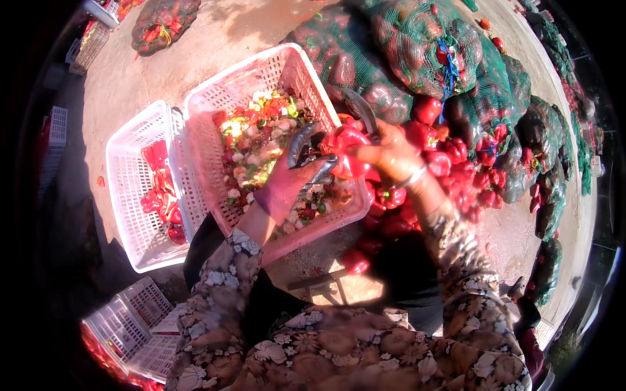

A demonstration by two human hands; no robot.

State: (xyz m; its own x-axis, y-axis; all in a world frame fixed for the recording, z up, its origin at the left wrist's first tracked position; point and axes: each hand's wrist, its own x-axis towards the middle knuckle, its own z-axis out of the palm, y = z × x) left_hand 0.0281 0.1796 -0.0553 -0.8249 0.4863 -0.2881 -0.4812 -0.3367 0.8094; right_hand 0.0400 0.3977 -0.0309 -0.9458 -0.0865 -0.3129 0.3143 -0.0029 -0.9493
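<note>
My left hand (301, 171), in a purple glove with dark coated fingers, is closed round a red bell pepper (349, 146) over the right side of a pink-white crate. My right hand (392, 156), which looks bare, is closed at the pepper's other side. From its fist a curved knife blade (360, 109) sticks up and away; its handle is hidden in the fingers. Below the left hand, the perforated crate (287, 244) holds pepper cores, seeds and green and red scraps. A heap of whole red bell peppers (438, 163) lies just right of the crate.
A smaller white crate (124, 195) at the left holds red pepper pieces (163, 195). Green mesh sacks (417, 49) full of peppers crowd the far right. Stacked crates (134, 319) stand at the lower left. Another mesh sack (163, 26) lies at the far left.
</note>
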